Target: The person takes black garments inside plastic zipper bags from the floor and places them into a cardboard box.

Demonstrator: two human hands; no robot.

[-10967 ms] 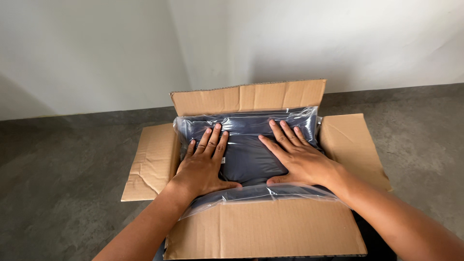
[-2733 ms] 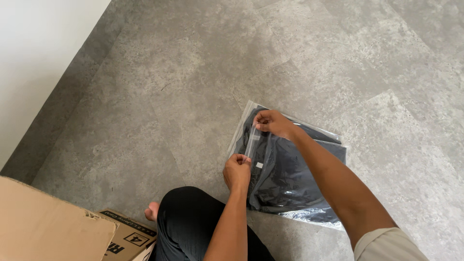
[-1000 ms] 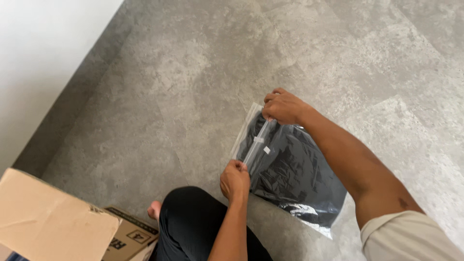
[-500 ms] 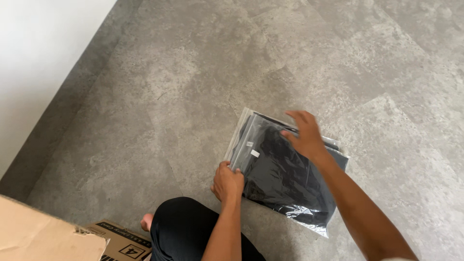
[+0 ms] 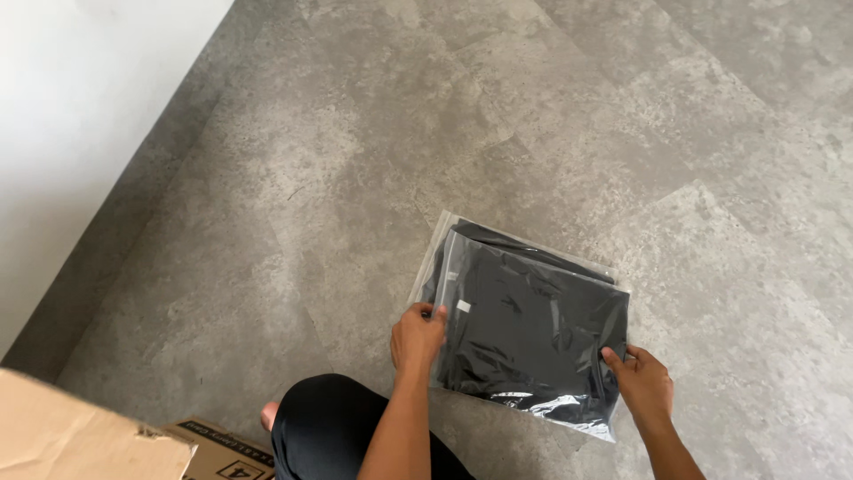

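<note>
1. The left hand (image 5: 418, 338) pinches the near-left edge of the clear plastic bag (image 5: 533, 333), thumb on top, fingers closed on the film.
2. The right hand (image 5: 641, 384) grips the bag's near-right corner, fingers curled onto the plastic.
3. Between the two grips lies the folded dark garment (image 5: 533, 329) sealed inside; the bag rests flat on the grey floor (image 5: 355, 178), just ahead of the person's knee (image 5: 329, 418).
4. To handle it well, I judge both grips should hold film and cloth together, since the slick plastic could slide.
5. A cardboard box (image 5: 80, 436) sits well to the left of the left hand.
</note>
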